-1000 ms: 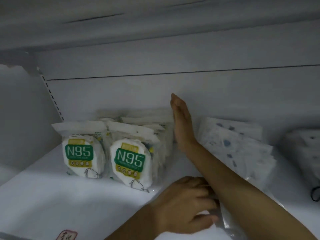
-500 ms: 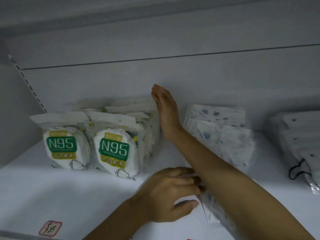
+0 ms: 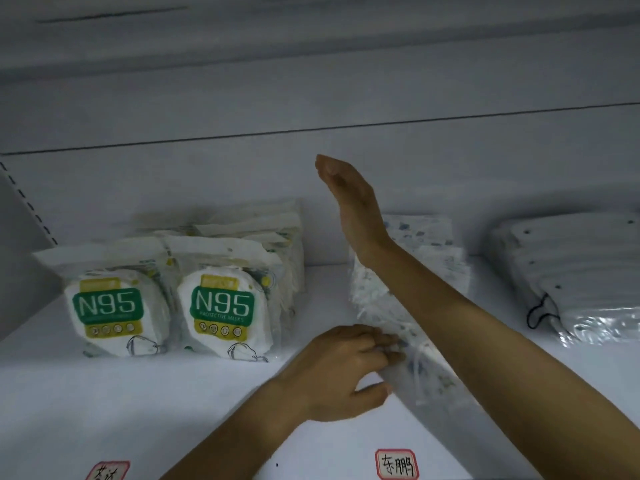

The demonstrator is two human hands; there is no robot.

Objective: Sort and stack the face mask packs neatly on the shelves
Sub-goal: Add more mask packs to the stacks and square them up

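White shelf (image 3: pixel 104 393) boards are filling the frame, with N95 packs (image 3: pixel 221 306) standing in rows at centre left, fronts facing out so the labels read. Patterned mask packs (image 3: pixel 426 237) are lying in a leaning pile right of centre, seemingly awaiting squaring up. At lower centre the left hand (image 3: pixel 343 372) is pinching the pile's near edge, its grip narrow around the plastic. Above it, the right hand (image 3: pixel 349 199) is hovering flat and straight-fingered, holding nothing, probably as a guide. Grey-white packs (image 3: pixel 568 265) are sitting at far right.

2 rows of N95 packs (image 3: pixel 221 299) stand upright beside patterned packs (image 3: pixel 429 244).
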